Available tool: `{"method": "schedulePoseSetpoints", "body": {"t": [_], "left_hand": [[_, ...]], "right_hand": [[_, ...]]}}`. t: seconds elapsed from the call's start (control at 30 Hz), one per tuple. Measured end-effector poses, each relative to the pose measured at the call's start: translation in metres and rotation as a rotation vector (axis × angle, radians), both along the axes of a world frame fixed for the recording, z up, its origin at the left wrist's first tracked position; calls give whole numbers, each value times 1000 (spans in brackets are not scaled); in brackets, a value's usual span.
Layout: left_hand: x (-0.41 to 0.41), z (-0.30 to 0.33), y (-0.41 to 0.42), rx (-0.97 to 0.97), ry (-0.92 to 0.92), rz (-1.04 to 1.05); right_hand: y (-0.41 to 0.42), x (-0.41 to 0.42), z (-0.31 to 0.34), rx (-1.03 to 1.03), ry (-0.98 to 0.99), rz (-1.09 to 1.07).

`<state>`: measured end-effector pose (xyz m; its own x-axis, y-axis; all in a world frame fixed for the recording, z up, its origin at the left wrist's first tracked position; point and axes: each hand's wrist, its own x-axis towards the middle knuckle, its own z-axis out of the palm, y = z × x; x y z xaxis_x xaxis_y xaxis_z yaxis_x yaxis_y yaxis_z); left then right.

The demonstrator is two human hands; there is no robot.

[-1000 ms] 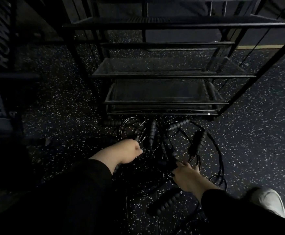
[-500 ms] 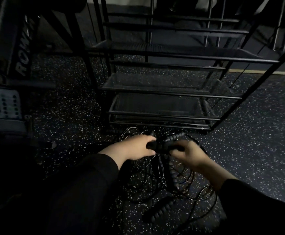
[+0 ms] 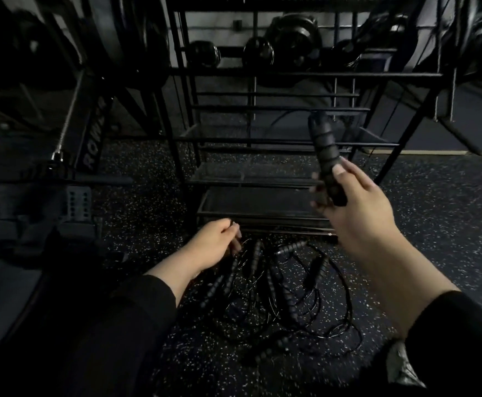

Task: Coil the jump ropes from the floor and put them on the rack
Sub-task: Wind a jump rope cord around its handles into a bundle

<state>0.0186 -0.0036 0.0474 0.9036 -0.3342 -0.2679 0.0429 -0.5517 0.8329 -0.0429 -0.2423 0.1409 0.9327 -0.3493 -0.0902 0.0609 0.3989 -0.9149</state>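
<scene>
A tangle of black jump ropes point(image 3: 285, 296) with ribbed handles lies on the speckled floor in front of a black metal rack point(image 3: 262, 179). My right hand point(image 3: 357, 213) grips one ribbed black handle point(image 3: 324, 156) and holds it upright, raised in front of the rack's lower shelves. My left hand point(image 3: 214, 245) is low beside the pile's left edge, its fingers curled round a thin rope or handle end; what exactly it holds is hard to make out in the dark.
The rack has several mesh shelves, with dark round weights point(image 3: 258, 54) on bars at its top. A rowing machine point(image 3: 88, 144) stands at the left. A light shoe point(image 3: 403, 365) shows at the lower right. Speckled rubber floor point(image 3: 434, 224) stretches to the right.
My right hand has lifted one handle up out of the pile and away from my left hand. My left hand stayed low at the pile. The view tilted upward.
</scene>
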Motion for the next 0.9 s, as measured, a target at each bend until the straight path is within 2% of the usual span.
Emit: {"method": "schedulePoseSetpoints", "body": {"t": [0.07, 0.17, 0.3, 0.4, 0.57, 0.7, 0.77, 0.9], "left_hand": [[-13, 26, -5, -104, -54, 85], [-32, 69, -14, -333, -113, 255], [-48, 106, -14, -546, -211, 404], [-52, 116, -15, -776, -92, 481], [-49, 130, -26, -1113, 81, 433], [-45, 140, -34, -1192, 134, 384], [-43, 143, -37, -1190, 126, 365], [-41, 143, -39, -909, 66, 271]], "right_hand": [[5, -17, 13, -102, 79, 117], [10, -41, 14, -378, 244, 282], [20, -58, 4, -647, 346, 349], [28, -56, -1, -749, 332, 354], [38, -45, -9, -784, 324, 495], [48, -35, -6, -547, 279, 585], [48, -30, -6, -531, 268, 600], [46, -21, -7, -602, 244, 391]]}}
